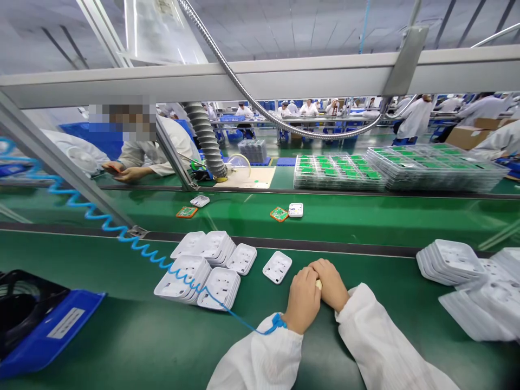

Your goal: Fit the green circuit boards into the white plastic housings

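My left hand (303,299) and my right hand (330,284) are pressed together above the green bench, with fingers curled inward. Between them shows a small pale-yellow bit (318,284); whether it is a held thing or a finger cover, I cannot tell. The rest of what they may hold is hidden behind the fingers. Just beyond my left hand lies a single white plastic cover (277,267) with small cut-outs. Further left stand several stacks of the same covers (219,288). A blue wrist strap (278,322) circles my left wrist.
A coiled blue cord (140,246) crosses the stacks to my wrist. More white covers (450,262) are piled at right. Green circuit boards (279,214) and small white housings (296,210) lie on the belt (349,222). Trays of boards (339,172) stand behind. A co-worker (174,138) sits opposite.
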`<move>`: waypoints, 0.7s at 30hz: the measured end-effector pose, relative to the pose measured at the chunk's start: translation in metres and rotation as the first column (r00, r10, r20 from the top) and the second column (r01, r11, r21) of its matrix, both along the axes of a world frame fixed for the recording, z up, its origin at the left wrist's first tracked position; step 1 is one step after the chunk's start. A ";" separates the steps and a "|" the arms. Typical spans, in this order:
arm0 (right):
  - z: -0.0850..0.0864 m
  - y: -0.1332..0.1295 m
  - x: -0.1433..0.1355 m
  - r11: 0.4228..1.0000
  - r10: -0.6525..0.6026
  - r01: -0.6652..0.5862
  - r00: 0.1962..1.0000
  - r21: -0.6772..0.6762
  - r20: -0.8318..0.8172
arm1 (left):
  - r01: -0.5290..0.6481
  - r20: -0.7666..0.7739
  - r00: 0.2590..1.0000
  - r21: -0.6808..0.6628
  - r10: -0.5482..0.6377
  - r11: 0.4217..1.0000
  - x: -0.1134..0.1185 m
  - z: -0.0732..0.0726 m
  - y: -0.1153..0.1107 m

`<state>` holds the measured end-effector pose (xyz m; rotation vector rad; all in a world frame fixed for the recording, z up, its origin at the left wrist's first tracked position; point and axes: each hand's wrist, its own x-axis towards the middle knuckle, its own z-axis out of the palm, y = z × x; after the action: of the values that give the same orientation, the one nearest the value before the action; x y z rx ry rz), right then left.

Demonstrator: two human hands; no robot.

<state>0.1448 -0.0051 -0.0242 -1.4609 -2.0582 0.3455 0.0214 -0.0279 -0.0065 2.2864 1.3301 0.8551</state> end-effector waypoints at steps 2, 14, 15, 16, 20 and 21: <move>0.001 -0.001 0.000 1.000 -0.001 0.001 1.000 0.003 0.001 | -0.002 -0.004 1.000 0.001 0.002 1.000 0.000 0.000 0.000; -0.002 0.000 0.001 1.000 0.007 -0.007 1.000 -0.002 0.010 | -0.002 -0.014 1.000 -0.003 0.002 1.000 -0.001 0.000 0.002; -0.002 0.000 0.002 1.000 0.007 -0.007 1.000 -0.003 0.012 | -0.002 -0.016 1.000 -0.003 0.002 1.000 -0.001 0.000 0.002; -0.003 0.000 0.002 1.000 0.008 -0.008 1.000 -0.003 0.013 | -0.002 -0.019 1.000 -0.003 0.002 1.000 0.000 0.000 0.001; -0.003 0.000 0.002 1.000 0.010 -0.010 1.000 -0.001 0.005 | -0.003 -0.029 1.000 0.001 0.003 1.000 0.000 0.000 0.000; -0.002 0.000 0.002 1.000 0.012 -0.012 1.000 -0.001 0.001 | -0.003 -0.032 0.999 0.001 0.003 1.000 0.000 0.000 -0.001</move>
<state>0.1464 -0.0054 -0.0266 -1.4500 -2.0689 0.3505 0.0209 -0.0286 -0.0063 2.3085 1.3468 0.8239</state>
